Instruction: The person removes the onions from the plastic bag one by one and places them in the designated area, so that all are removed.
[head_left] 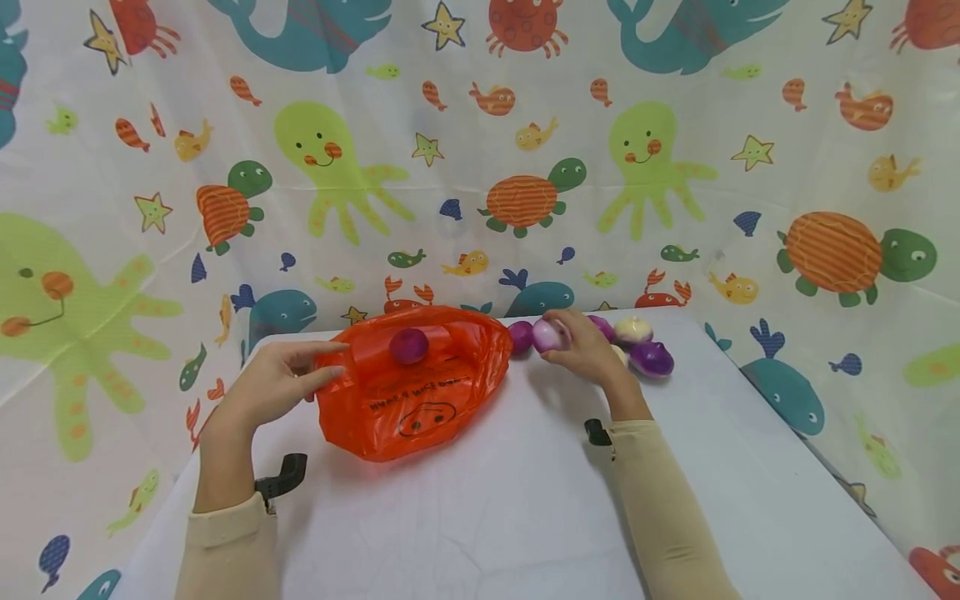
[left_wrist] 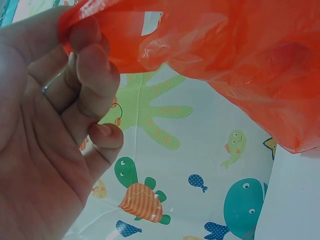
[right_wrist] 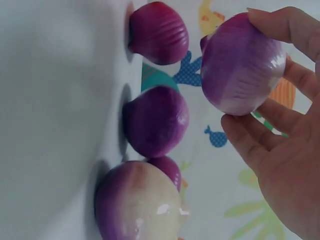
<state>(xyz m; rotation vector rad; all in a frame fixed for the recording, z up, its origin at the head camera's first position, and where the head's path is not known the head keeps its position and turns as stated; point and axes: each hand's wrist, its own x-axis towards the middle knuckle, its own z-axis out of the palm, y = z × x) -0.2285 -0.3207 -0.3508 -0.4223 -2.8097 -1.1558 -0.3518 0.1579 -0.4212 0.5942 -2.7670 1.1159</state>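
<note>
An orange plastic bag lies open on the white table, with one purple onion showing through it. My left hand pinches the bag's left rim; the left wrist view shows the fingers curled on the orange film. My right hand holds a purple-and-white onion just right of the bag's mouth. In the right wrist view that onion sits lifted between thumb and fingers. Several more onions lie by the hand, seen close as.
A sea-animal print curtain walls the table at the back and both sides. One onion rests between the bag and my right hand. Black wrist mounts sit on both sleeves. Bare tabletop stretches toward the near edge.
</note>
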